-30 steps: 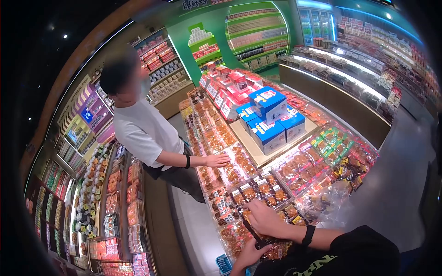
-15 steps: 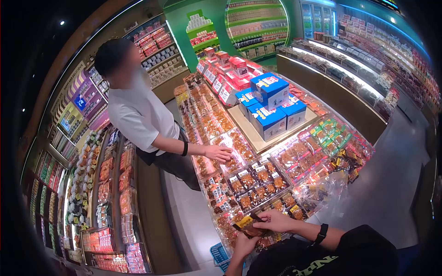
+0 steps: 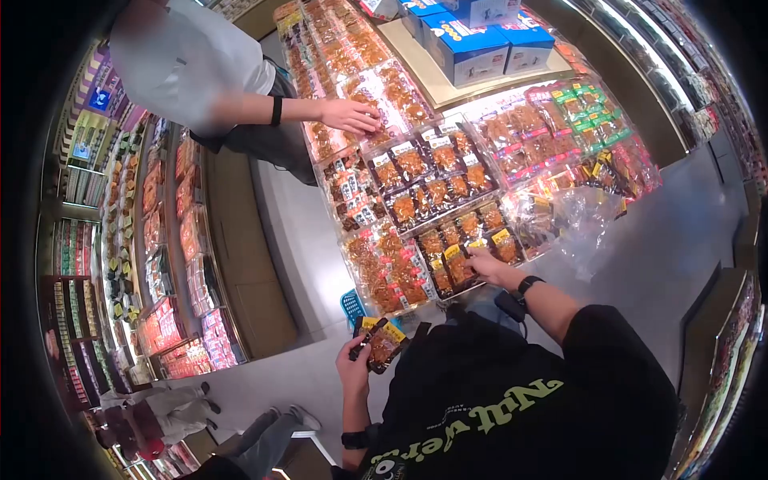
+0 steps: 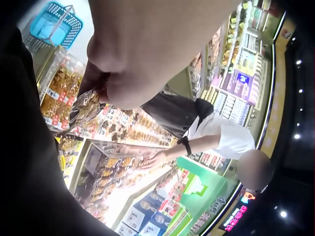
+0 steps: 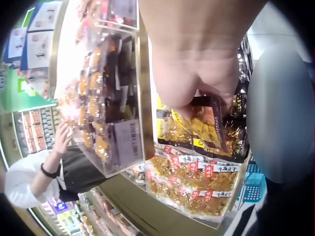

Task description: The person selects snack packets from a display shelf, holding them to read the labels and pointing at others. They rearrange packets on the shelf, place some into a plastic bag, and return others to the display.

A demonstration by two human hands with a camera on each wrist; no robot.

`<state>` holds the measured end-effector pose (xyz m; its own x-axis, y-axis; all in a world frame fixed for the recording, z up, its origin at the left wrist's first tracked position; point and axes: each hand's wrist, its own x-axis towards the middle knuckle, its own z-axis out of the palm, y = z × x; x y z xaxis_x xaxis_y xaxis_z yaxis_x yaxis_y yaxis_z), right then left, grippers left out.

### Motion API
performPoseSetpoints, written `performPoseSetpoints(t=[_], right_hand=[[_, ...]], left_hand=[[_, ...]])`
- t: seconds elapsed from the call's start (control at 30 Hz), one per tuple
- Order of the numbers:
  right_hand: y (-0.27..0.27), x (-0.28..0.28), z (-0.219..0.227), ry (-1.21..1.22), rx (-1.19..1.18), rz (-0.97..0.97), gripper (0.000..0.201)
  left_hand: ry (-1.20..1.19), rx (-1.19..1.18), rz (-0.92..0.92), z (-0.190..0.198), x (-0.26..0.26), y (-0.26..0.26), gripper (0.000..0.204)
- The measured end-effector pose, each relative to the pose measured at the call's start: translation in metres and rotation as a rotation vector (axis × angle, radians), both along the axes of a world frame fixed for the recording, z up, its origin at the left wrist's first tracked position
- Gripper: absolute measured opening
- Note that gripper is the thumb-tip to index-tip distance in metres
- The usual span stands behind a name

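Note:
In the head view my left hand [image 3: 352, 370] grips a dark snack packet [image 3: 386, 344] with a yellow label, out beyond the table's near edge. The left wrist view shows part of that crinkled packet [image 4: 86, 109] below the hand. My right hand [image 3: 492, 270] reaches into the front compartment of similar black-and-yellow packets. Seen from the right wrist, its fingers pinch a yellow-labelled packet [image 5: 209, 125], tilted up among the others. Packets with red-and-white labels [image 5: 192, 184] lie in the adjoining compartment.
Another person's hand [image 3: 350, 116] rests on packets farther up the display. Blue boxes [image 3: 464, 48] stand on a raised board behind. A clear plastic bag [image 3: 588, 220] lies at the right edge. A blue basket [image 3: 352, 308] is beside the table's near left corner.
Both hands were together at a packet over the table. My left hand has since carried it left and nearer my body, while my right hand has returned to the packets. The head view has tilted down.

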<state>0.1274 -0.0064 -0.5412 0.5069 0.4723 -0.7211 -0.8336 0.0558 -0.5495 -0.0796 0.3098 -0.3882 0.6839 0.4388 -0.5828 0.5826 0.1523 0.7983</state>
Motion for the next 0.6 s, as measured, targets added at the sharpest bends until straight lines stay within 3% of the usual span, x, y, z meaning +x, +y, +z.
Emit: performPoseSetpoints(t=[0.07, 0.17, 0.2, 0.27, 0.33, 0.4, 0.43, 0.53, 0.57, 0.6], right_hand=[[0.027, 0.014, -0.009, -0.134, -0.112, -0.18, 0.013], [0.035, 0.033, -0.058, -0.325, -0.222, -0.172, 0.02], [0.037, 0.037, -0.06, -0.321, -0.22, -0.169, 0.02], [0.04, 0.043, -0.063, -0.639, -0.638, -0.214, 0.033], [0.039, 0.043, -0.022, -0.686, -0.779, -0.169, 0.039], [0.035, 0.042, 0.006, -0.81, -1.063, 0.201, 0.039], [0.033, 0.04, 0.005, -0.802, -1.07, 0.201, 0.039], [0.027, 0.028, 0.005, -1.369, -1.01, 0.396, 0.037], [0.025, 0.025, 0.006, -1.351, -0.978, 0.598, 0.042], [0.025, 0.022, 0.002, -1.343, -0.984, 0.591, 0.042]], left_hand=[[0.035, -0.018, 0.055, 0.013, -0.014, 0.001, 0.025], [0.028, -0.01, 0.167, 0.023, -0.03, -0.009, 0.024], [0.032, -0.008, 0.17, 0.024, -0.031, -0.01, 0.024], [0.019, -0.027, 0.207, 0.027, -0.033, -0.01, 0.025], [0.014, -0.019, 0.2, 0.031, -0.03, -0.009, 0.025], [0.008, -0.017, 0.187, 0.031, -0.024, -0.007, 0.024], [0.01, -0.007, 0.174, 0.029, -0.021, -0.007, 0.024], [0.021, -0.022, 0.16, 0.026, -0.012, -0.007, 0.023], [0.017, -0.022, 0.132, 0.026, -0.01, -0.006, 0.024], [0.01, -0.022, 0.104, 0.026, -0.006, -0.005, 0.024]])
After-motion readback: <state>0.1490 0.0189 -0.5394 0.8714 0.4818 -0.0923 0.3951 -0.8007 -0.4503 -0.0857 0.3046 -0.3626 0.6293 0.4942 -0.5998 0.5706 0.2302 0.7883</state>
